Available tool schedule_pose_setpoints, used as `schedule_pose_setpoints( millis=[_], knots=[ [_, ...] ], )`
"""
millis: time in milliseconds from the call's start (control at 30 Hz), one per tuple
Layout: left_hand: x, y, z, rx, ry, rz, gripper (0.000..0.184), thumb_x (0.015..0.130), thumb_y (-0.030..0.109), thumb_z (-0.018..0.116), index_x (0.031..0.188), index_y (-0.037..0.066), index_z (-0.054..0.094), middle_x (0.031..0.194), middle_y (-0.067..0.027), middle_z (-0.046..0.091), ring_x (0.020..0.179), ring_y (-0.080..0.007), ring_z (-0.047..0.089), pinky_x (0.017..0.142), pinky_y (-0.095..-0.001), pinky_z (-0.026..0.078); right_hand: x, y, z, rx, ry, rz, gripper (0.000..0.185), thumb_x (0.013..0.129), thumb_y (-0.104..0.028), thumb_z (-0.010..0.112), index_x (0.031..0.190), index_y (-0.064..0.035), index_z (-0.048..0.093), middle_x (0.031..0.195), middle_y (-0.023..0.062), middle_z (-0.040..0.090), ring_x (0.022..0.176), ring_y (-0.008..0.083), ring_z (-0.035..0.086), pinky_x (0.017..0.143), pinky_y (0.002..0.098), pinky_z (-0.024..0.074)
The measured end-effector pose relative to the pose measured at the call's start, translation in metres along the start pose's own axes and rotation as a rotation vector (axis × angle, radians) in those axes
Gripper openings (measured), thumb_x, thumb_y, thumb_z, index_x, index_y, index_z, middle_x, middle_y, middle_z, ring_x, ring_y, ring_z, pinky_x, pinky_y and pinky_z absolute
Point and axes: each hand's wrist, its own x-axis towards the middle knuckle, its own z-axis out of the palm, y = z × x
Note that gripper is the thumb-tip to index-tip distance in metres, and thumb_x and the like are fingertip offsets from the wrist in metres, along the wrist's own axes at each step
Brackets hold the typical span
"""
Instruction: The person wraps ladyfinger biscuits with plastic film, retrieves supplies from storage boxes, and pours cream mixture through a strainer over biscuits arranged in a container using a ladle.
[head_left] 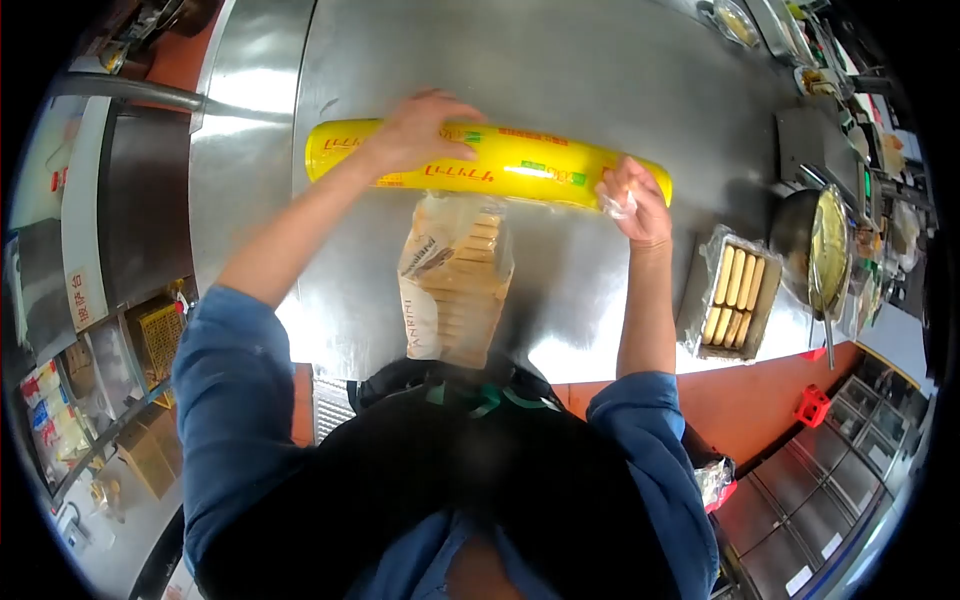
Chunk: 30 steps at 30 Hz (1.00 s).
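A long yellow cling film box (525, 165) with red and green print lies across the steel table. My left hand (420, 130) rests over its left half, fingers stretched out and thumb apart. At its right end my right hand (637, 200) is closed, with a crumpled bit of clear cling film (620, 207) pinched in the fingers. Nearer my body lies a clear and white bag of ladyfinger biscuits (458, 285), its upper edge close to the box. To the right, a rectangular tin (757, 330) lined with clear film holds two rows of ladyfingers (738, 278).
The steel table (560, 60) reaches up to my body. Past the tin on the right stands a pan (795, 235) with a sieve or lid-like round piece (828, 250) leaning on it. A grey device (820, 150) sits at the right edge. Shelves (150, 340) are at the left.
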Motion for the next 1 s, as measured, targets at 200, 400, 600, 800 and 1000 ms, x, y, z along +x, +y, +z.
schedule_pose_setpoints(
  millis=[200,400,600,800,1000],
  knots=[
    [0.025,0.036,0.030,-0.250,-0.090,-0.052,0.034,0.066,0.018,0.073,0.095,0.007,0.058,0.115,-0.0080,0.057,0.112,-0.0277,0.048,0.096,-0.0363,0.038,-0.006,0.003,0.003,-0.010,0.014,0.053,0.020,0.089,-0.020,0.056,0.078,-0.0055,0.050,0.061,-0.0003,0.043,0.056,0.0091,0.034,0.052,0.0227,0.0273],
    [-0.002,0.027,0.058,-0.200,0.222,0.186,0.032,0.067,0.016,0.074,0.093,0.008,0.057,0.116,-0.0072,0.058,0.110,-0.0276,0.048,0.094,-0.0371,0.039,-0.010,0.006,0.003,-0.017,-0.009,0.049,0.023,0.088,-0.024,0.058,0.078,-0.0055,0.051,0.063,-0.0002,0.045,0.058,0.0092,0.036,0.052,0.0220,0.0283],
    [0.003,0.042,0.052,-0.103,0.226,0.178,0.030,0.064,0.013,0.074,0.088,0.008,0.058,0.110,-0.0072,0.060,0.105,-0.0280,0.049,0.090,-0.0373,0.040,-0.010,0.006,0.001,-0.054,0.009,0.044,0.021,0.087,-0.024,0.059,0.080,-0.0056,0.053,0.065,0.0002,0.049,0.059,0.0088,0.039,0.054,0.0211,0.0302],
    [0.002,0.032,0.056,-0.139,0.241,0.212,0.029,0.065,0.013,0.073,0.089,0.008,0.057,0.113,-0.0068,0.059,0.104,-0.0284,0.048,0.092,-0.0375,0.038,-0.010,0.005,0.004,-0.102,0.014,0.065,0.023,0.088,-0.025,0.057,0.076,-0.0078,0.049,0.062,0.0006,0.044,0.056,0.0102,0.038,0.050,0.0232,0.0286],
    [0.004,0.033,0.052,-0.157,0.233,0.221,0.028,0.064,0.011,0.074,0.085,0.007,0.057,0.113,-0.0077,0.059,0.102,-0.0287,0.049,0.092,-0.0368,0.039,-0.009,0.006,0.002,-0.096,0.016,0.053,0.022,0.088,-0.024,0.057,0.076,-0.0077,0.049,0.062,0.0008,0.046,0.056,0.0104,0.038,0.050,0.0237,0.0295]
  ],
)
